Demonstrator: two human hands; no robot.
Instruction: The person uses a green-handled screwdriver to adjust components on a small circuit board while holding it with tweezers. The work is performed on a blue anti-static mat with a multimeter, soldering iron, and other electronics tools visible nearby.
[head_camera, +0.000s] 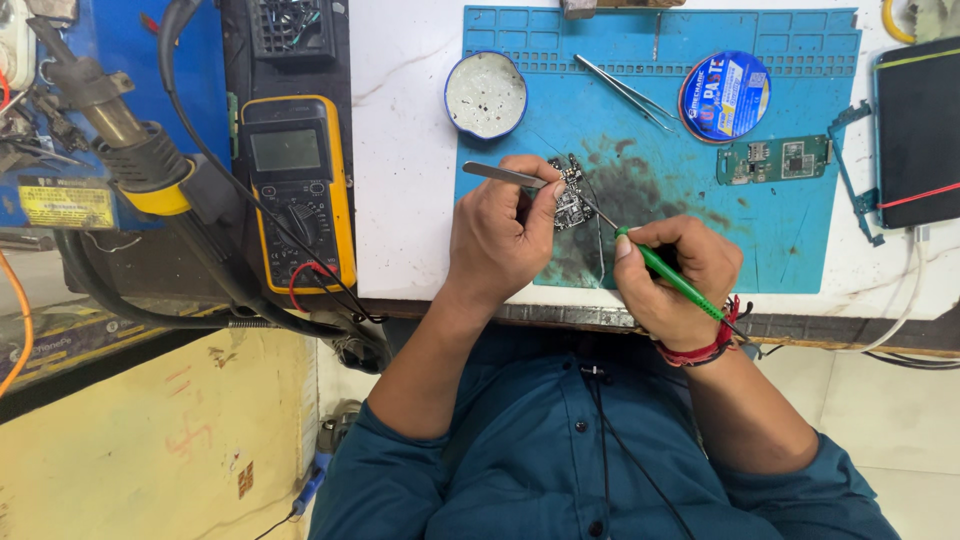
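Both my hands were at work over the blue repair mat (800, 240), close together but not touching. My left hand (497, 240) was curled shut around a pair of steel tweezers (503, 175), whose blunt end stuck out to the left past my fingers while the tips pointed toward a small dark circuit board (570, 195) lying on the scorched patch of the mat. My thumb lay right against that board. My right hand (675, 272) was closed in a pen grip on a green-handled soldering iron (672, 275), with its thin metal tip slanting up and left to meet the board's right edge; a red thread band sat on that wrist.

Far left, off the mat, a hot-air gun (120, 140) with a yellow collar rested in its holder. Just right of it lay a yellow multimeter (298, 190) with red and black leads trailing down. On the mat's upper left corner stood a round open tin (485, 95) with pale residue inside. Right of that lay a second pair of tweezers (625, 90), then a round blue tin of paste (725, 97). Further right, a green phone board (772, 160) lay flat, and a dark phone (918, 135) lay at the table's right edge.
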